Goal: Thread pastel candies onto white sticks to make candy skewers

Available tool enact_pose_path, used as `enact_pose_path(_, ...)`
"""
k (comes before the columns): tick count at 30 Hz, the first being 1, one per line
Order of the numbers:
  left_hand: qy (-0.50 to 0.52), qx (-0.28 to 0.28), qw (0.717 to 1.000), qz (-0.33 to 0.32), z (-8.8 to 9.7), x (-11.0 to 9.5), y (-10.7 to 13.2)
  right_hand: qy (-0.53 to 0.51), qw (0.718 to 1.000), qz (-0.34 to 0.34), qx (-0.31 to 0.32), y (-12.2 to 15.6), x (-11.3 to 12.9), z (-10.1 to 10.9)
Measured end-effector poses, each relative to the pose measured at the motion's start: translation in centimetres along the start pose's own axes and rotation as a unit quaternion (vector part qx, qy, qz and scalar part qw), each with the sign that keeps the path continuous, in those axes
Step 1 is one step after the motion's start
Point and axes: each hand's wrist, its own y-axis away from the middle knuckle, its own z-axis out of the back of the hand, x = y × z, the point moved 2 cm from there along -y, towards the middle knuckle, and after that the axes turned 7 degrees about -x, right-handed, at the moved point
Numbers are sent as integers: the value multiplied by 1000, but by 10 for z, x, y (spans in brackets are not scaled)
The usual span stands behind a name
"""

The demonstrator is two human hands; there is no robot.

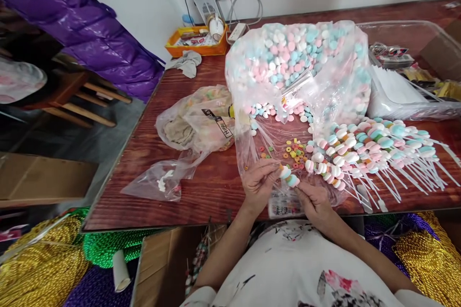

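Grip closed: left hand and right hand pinch the candy strand at opposite ends, likely for steadiness.

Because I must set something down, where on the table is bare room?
The table is bare between the grey cloth and the printed bag, and between that bag and the left hand. Crowded: the right side, with strung candies and clear tub.

Left hand, right hand: holding candy string near worktop front edge. Orange tray: back left corner, cloth adjacent.
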Motion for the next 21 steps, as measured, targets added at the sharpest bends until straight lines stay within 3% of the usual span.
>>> enact_pose_path(4, -86, 43, 994, -47, -3, -8, 5, -31, 999, -30, -7, 2, -7, -2)
enact_pose_path(10, -93, 34, 995, -8, -11, 4, 18, -32, 998, -40, -47, 7, -20, -4)
enact_pose_path(16, -69, 94, 992, -41, -21, 7, 13, 34, 998, -17, -42, -8, -22, 2)
enact_pose_path(18, -80, 126, 988, -32, -22, 6, 6, 32, 998, -27, -46, -11, -24, 2)
enact_pose_path(21, -71, 238, 968, 16, -19, 10, -22, -11, 995, -68, -66, -10, -30, 1)
